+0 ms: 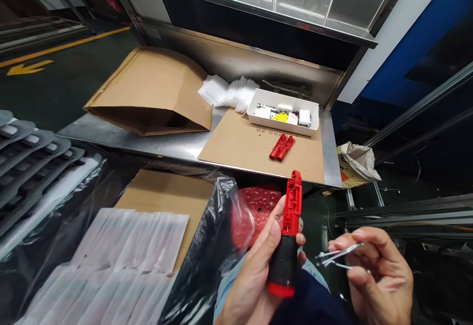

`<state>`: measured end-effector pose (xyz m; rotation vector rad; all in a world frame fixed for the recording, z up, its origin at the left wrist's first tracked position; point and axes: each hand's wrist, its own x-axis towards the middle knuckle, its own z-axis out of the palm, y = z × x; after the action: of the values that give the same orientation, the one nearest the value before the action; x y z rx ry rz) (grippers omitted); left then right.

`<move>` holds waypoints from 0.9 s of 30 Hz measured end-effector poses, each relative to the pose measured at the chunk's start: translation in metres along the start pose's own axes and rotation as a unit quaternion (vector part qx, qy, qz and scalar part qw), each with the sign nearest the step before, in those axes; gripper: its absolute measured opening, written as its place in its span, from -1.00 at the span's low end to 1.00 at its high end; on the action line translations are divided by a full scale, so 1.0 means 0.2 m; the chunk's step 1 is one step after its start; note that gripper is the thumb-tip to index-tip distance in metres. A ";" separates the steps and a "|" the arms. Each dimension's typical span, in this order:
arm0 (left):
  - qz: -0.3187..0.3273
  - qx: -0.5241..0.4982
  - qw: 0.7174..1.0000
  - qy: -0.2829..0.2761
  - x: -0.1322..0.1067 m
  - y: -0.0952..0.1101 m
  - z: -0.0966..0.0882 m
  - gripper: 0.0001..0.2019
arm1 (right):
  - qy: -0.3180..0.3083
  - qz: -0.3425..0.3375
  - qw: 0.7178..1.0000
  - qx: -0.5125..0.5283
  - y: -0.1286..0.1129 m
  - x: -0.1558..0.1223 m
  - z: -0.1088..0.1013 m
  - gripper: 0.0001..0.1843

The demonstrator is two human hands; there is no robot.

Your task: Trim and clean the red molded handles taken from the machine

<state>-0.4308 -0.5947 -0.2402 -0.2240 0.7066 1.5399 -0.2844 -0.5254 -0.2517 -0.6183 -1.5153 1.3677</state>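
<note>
In my left hand (264, 256), fingers wrapped around it, is a red-and-black plastic handle (286, 253). Its red upper part stands open and shows moulded ribs and slots; the lower grip is black with a red end. My right hand (377, 270), to the right of it and apart from it, pinches several thin shiny metal pins (340, 254) between thumb and fingers. Beyond the handle, two red plastic parts (282, 147) lie side by side on a cardboard sheet (236, 142).
Behind the red parts sits a white box (283, 126) of small pieces. Left of it are white paper sleeves (236, 93) and a large cardboard box (155, 81) on the metal bench (192, 142). Wrapped packets (129, 246) fill a black-lined carton. A red stool (258, 211) is below.
</note>
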 end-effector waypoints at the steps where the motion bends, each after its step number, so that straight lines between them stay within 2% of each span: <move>1: -0.005 -0.001 1.000 0.000 0.00 0.00 0.00 -0.51 | 0.022 -0.013 0.999 -0.036 0.00 -0.01 0.01 -0.66; 5: -0.010 0.004 1.000 -0.005 0.01 0.00 -0.02 -0.50 | 0.048 -0.114 0.979 -0.163 0.01 -0.06 0.04 -0.64; 8: -0.015 0.000 1.000 -0.013 0.01 0.00 -0.02 -0.56 | 0.023 -0.154 0.971 -0.181 0.03 -0.08 0.05 -0.62; 16: -0.025 0.009 0.999 -0.028 0.01 0.00 -0.01 -0.56 | -0.005 -0.155 0.975 -0.162 0.03 -0.07 0.05 -0.65; 22: -0.021 0.020 0.999 -0.022 0.01 0.00 0.00 -0.48 | -0.002 -0.160 0.974 -0.160 0.03 -0.05 0.06 -0.68; 27: -0.019 0.027 0.999 -0.024 0.01 0.00 0.01 -0.54 | -0.003 -0.158 0.975 -0.157 0.03 -0.05 0.06 -0.67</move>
<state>-0.4308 -0.5925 -0.2404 -0.1577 0.7009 1.4842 -0.2919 -0.5379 -0.2586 -0.5361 -1.7669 0.8984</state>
